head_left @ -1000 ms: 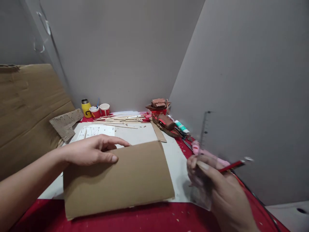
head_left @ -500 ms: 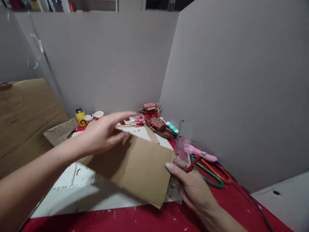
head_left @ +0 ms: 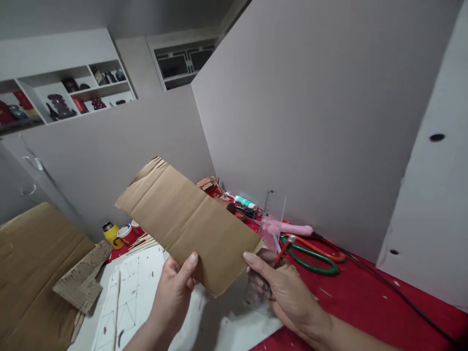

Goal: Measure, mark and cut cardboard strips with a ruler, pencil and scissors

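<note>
A brown cardboard piece [head_left: 197, 219] is held up at a tilt above the table, its far left end ragged. My left hand [head_left: 179, 282] is closed on its near edge, thumb on top. My right hand [head_left: 285, 287] pinches its right corner under the thumb. That same hand also grips a clear plastic ruler [head_left: 272, 214], which stands up past the cardboard. A thin red tool with a pale tip [head_left: 283, 251] sticks out from among the right fingers; its kind I cannot make out.
Drawn white paper [head_left: 126, 292] lies on the red tablecloth [head_left: 351, 302]. A large cardboard sheet [head_left: 36, 273] is at left, near a yellow bottle [head_left: 110, 235] and red cups [head_left: 127, 235]. Green-handled scissors [head_left: 310, 261] and a pink glue gun [head_left: 292, 228] lie right, below a grey partition [head_left: 292, 122].
My left hand has moved from the cardboard's far end to its near edge and gripped it. The cardboard is raised and turned. The view has swung right and up.
</note>
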Action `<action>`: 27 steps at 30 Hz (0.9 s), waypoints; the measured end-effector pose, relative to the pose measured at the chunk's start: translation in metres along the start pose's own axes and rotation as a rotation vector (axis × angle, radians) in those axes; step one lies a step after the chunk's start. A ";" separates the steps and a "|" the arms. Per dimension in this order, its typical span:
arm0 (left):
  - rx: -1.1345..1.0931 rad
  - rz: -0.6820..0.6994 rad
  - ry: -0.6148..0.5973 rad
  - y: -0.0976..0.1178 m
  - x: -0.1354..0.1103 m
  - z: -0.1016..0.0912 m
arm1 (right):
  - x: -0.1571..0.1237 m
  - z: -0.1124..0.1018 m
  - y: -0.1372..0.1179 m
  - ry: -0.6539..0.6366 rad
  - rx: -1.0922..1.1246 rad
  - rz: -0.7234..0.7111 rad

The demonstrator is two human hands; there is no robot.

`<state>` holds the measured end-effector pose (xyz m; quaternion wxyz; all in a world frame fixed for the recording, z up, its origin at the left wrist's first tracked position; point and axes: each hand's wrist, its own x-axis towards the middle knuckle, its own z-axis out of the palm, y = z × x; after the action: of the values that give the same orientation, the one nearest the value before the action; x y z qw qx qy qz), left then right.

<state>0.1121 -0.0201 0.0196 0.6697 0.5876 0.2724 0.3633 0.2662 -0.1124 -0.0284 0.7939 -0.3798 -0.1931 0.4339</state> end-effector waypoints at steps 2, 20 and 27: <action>-0.021 0.047 0.019 0.009 0.004 0.001 | 0.002 -0.003 0.002 -0.049 -0.044 0.000; 0.159 0.040 0.049 0.055 0.003 -0.047 | -0.006 -0.015 -0.063 -0.421 -0.486 -0.140; 0.089 -0.024 -0.002 0.048 0.013 -0.047 | 0.012 -0.012 -0.087 -0.732 -0.665 0.060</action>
<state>0.0743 0.0201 0.0601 0.6475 0.6138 0.2946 0.3424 0.3281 -0.1367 0.0306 0.4970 -0.4404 -0.5763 0.4764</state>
